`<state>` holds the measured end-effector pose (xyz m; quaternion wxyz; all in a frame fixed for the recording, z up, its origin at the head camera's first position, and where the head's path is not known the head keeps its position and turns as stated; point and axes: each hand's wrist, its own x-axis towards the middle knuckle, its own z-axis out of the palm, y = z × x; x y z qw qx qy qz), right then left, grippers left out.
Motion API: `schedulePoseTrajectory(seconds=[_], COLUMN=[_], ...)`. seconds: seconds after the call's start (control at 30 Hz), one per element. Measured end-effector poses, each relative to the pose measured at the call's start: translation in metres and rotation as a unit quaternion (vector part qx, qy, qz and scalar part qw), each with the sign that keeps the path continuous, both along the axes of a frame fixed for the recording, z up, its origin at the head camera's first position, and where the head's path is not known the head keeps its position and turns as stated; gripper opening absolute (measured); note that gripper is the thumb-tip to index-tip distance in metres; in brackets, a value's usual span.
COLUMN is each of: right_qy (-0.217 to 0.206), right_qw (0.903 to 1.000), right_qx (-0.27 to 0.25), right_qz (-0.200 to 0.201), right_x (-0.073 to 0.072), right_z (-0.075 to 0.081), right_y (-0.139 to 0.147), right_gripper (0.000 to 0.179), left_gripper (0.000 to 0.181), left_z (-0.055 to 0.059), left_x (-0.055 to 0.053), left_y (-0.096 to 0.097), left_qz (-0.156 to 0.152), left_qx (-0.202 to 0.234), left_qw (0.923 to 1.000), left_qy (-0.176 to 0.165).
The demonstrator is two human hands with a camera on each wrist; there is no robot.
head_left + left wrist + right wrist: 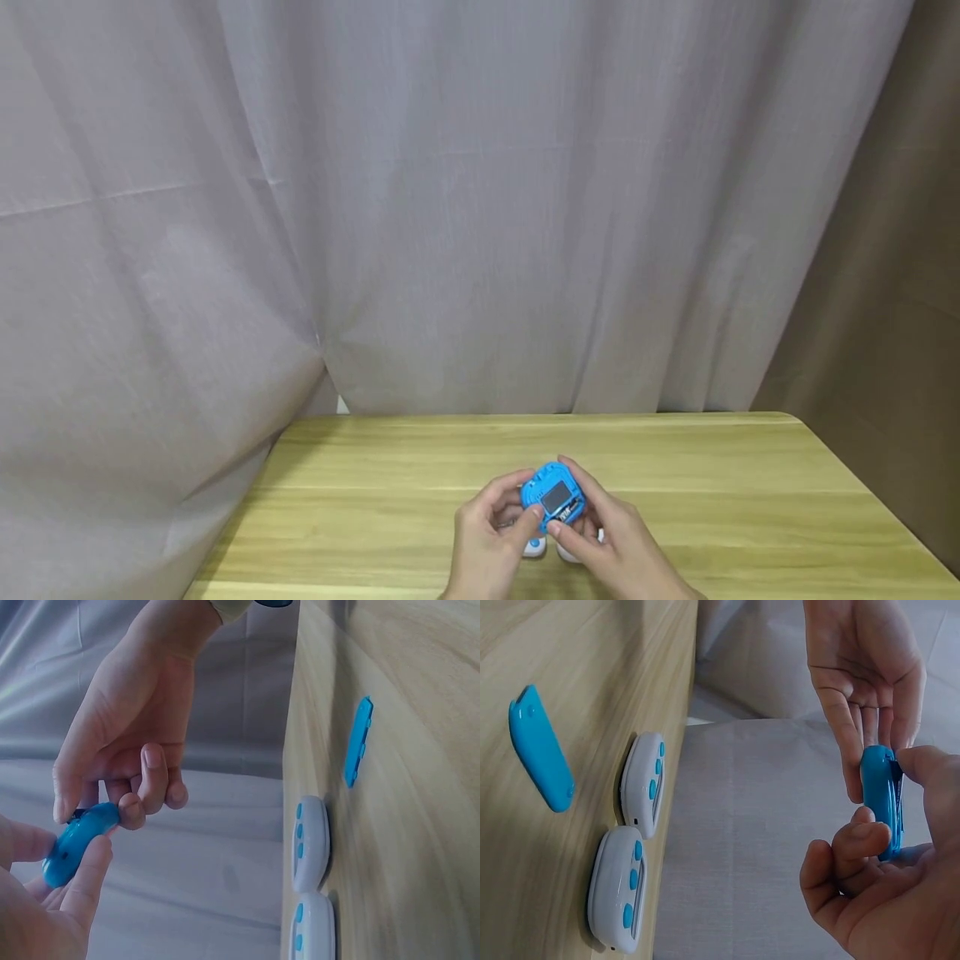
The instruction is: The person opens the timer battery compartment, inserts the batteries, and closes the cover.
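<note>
Both hands hold a small rounded blue electronic device (538, 485) above the table, its open side facing up in the head view. A dark rectangle and a small dark piece with pale lettering, perhaps a battery, show in it. My left hand (486, 529) grips the left edge, thumb on the near rim. On the other side my right hand (617, 527) pinches the device, its thumb by the lettered piece. In the right wrist view the blue casing (875, 791) appears edge-on between the fingers. A flat blue cover piece (541, 750) lies on the table.
Two white rounded devices with blue buttons lie beside each other on the table, the first white device (635, 784) and the second white device (607, 889). They sit below the hands on the wooden table (360, 500). A grey curtain (480, 250) hangs behind the far edge.
</note>
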<state>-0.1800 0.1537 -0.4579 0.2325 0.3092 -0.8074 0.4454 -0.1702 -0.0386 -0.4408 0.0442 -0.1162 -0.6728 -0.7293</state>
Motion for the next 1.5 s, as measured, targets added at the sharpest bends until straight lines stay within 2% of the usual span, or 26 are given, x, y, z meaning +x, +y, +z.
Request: schedulePoseTrajectory(seconds=[0.27,0.37,0.43,0.53,0.63,0.67,0.77,0.87,1.07,1.2,1.37,1.5], right_qy=[-0.011,-0.036,-0.076,-0.173,-0.259,-0.280,-0.310,-0.322,-0.329,-0.330,-0.346,-0.356], right_qw=[0.9999,0.9993,0.9970,0.9840,0.9628,0.9561,0.9446,0.9385,0.9321,0.9299,0.9206,0.9190], right_qx=[0.006,-0.002,-0.014,-0.044,-0.076,-0.086,-0.106,-0.123,-0.152,-0.163,-0.177,-0.162], right_qz=[-0.008,-0.004,0.001,0.002,0.009,0.012,0.024,0.020,0.003,0.012,0.035,0.047], right_x=[0.000,0.002,0.004,0.007,0.008,0.008,0.008,0.008,0.008,0.008,0.009,0.008], right_z=[0.002,0.003,0.004,0.008,0.011,0.012,0.015,0.017,0.017,0.015,0.014,0.017], right_y=[-0.002,-0.003,-0.003,-0.003,-0.003,-0.002,-0.002,-0.002,-0.003,-0.004,-0.003,0.000], right_gripper=[0.072,0.070,0.069,0.069,0.071,0.073,0.076,0.079,0.081,0.081,0.079,0.077], left_gripper=[0.038,0.038,0.038,0.038,0.038,0.038,0.038,0.038,0.039,0.039,0.039,0.039], left_z=[0.001,0.000,-0.001,-0.002,-0.002,-0.002,-0.003,-0.003,-0.002,-0.002,-0.002,-0.002], left_x=[-0.002,-0.001,-0.001,0.000,0.001,0.001,0.001,0.002,0.004,0.005,0.006,0.004], left_y=[0.000,0.000,0.000,0.000,0.001,0.001,0.001,0.001,0.002,0.002,0.002,0.001], left_qz=[0.000,0.000,0.000,-0.001,-0.003,-0.003,-0.001,0.002,0.002,0.004,0.003,-0.003], left_qx=[0.003,0.006,0.007,0.006,0.006,0.006,0.007,0.005,0.005,0.007,0.005,-0.006], left_qw=[1.0000,1.0000,0.9999,0.9998,0.9997,0.9997,0.9998,0.9999,0.9999,0.9998,0.9999,0.9999], left_qy=[-0.001,-0.008,-0.011,-0.017,-0.021,-0.022,-0.018,-0.015,-0.015,-0.016,-0.012,-0.008])
